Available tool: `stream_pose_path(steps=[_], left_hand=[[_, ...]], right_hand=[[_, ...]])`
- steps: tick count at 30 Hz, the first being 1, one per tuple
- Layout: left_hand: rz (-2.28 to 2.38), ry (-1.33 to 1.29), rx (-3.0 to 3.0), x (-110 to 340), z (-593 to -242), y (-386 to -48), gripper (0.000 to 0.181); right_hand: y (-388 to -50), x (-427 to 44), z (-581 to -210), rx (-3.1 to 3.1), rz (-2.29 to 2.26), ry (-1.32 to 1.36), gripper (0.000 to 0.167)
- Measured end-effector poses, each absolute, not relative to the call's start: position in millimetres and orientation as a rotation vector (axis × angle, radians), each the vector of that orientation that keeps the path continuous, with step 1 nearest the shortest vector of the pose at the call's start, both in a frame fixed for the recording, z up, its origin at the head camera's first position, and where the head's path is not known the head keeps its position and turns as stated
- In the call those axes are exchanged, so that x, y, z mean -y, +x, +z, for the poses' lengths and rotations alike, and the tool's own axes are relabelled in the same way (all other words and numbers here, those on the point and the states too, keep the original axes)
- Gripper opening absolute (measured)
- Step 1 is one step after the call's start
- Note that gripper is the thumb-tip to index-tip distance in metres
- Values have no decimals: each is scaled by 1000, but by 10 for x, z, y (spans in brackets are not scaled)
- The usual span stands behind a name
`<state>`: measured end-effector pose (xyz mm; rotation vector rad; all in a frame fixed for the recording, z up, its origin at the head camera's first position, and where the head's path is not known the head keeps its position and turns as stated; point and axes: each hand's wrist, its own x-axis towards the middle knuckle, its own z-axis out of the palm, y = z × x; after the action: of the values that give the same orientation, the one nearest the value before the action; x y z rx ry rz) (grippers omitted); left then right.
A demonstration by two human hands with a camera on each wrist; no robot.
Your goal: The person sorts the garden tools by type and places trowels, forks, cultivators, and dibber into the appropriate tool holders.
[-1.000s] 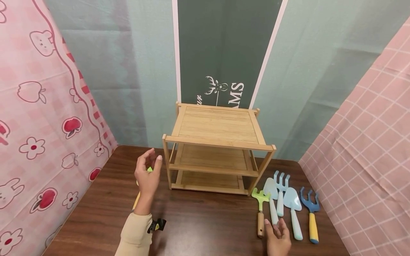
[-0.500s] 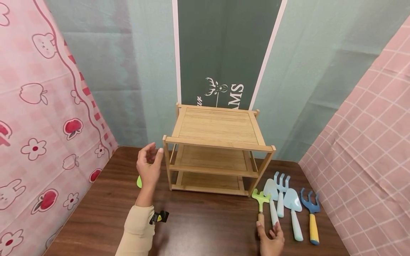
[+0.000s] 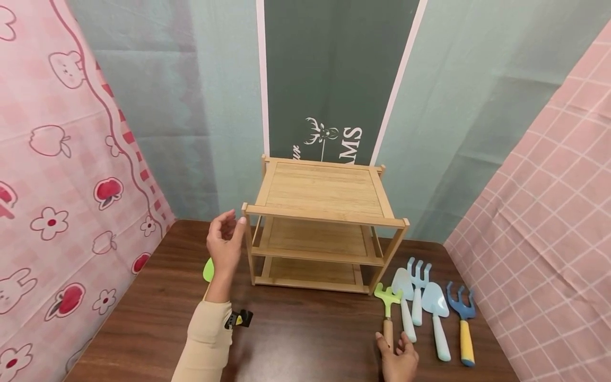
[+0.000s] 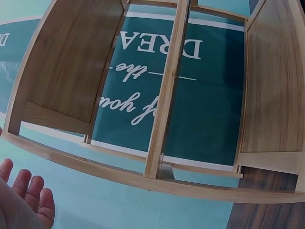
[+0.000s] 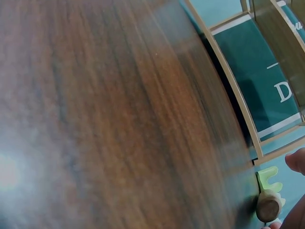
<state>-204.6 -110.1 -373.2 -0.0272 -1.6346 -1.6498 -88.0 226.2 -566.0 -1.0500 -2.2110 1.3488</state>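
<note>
My left hand (image 3: 224, 249) is raised beside the left front post of the wooden rack (image 3: 324, 191), fingers loosely bent and holding nothing. The left wrist view shows its fingertips (image 4: 33, 188) below the rack's rail (image 4: 114, 174). At the lower right, my right hand (image 3: 400, 363) is around the wooden handle (image 3: 388, 331) of the green hand fork (image 3: 387, 296), thumb on one side and fingers on the other. In the right wrist view the thumb (image 5: 296, 160) stands apart from the handle's end (image 5: 269, 206); contact of the other fingers is unclear.
Right of the green fork lie a pale blue trowel (image 3: 403, 284), a light blue fork (image 3: 418, 292), another light blue trowel (image 3: 435, 300) and a dark blue fork with yellow handle (image 3: 467, 339). A green tool (image 3: 208, 270) is partly hidden behind my left arm. Curtains surround the table (image 3: 296, 339).
My right hand has moved left, from beside the pale trowel's handle to the green fork's handle. The left hand has moved slightly up and right, closer to the rack's post.
</note>
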Motion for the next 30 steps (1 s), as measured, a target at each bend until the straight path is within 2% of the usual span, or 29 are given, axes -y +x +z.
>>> stream_pose_path(steps=[16,23,30], left_hand=[[-1659,-51,1659,1041,-3690,-2171,28],[-1652,-58,1679,1098,-3859,-2400,30],[-1657,-3,1666,1065,-3845,-2445,31]], right_hand=[[-958,-2362,-5656,2461,1225,-1059,76],[-955,-2367,-5675,2523,1190,-1041,77],[-936,-2348,-5686,2514,1152,-1002,65]])
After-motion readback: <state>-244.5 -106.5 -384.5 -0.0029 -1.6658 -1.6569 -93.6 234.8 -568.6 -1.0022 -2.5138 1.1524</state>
